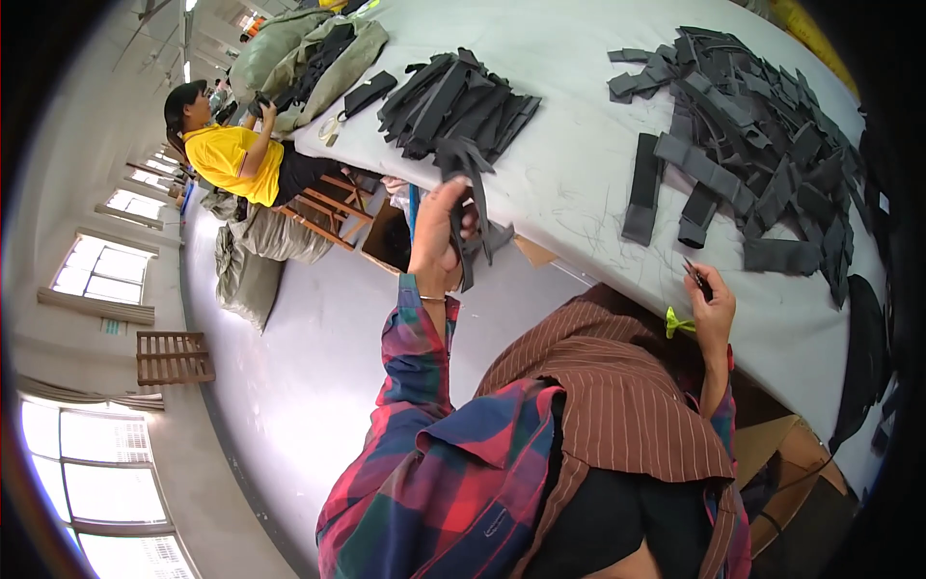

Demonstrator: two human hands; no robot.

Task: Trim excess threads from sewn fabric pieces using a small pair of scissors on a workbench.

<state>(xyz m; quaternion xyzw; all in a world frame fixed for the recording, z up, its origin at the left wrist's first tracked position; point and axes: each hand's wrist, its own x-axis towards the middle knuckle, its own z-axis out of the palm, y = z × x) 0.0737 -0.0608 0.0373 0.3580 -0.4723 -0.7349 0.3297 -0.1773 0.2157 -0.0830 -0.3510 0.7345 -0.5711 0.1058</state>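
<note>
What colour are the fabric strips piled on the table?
Dark grey to black, the strips seen in the head view on the pale table.

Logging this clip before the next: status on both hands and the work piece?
Left hand shut on dark strap piece, raised off the table. Right hand pinching small snips at table edge. Strap piles beyond; nothing between.

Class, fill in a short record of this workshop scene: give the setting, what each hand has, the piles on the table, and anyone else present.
setting: large grey work table in a workshop with windows
left hand: raised, gripping dark fabric strips that hang down
right hand: at the table edge, holding small dark snips
near pile: dark strips beyond the left hand
far pile: larger heap of dark strips on the right
other person: seated co-worker in a yellow shirt at the table's far end
</note>
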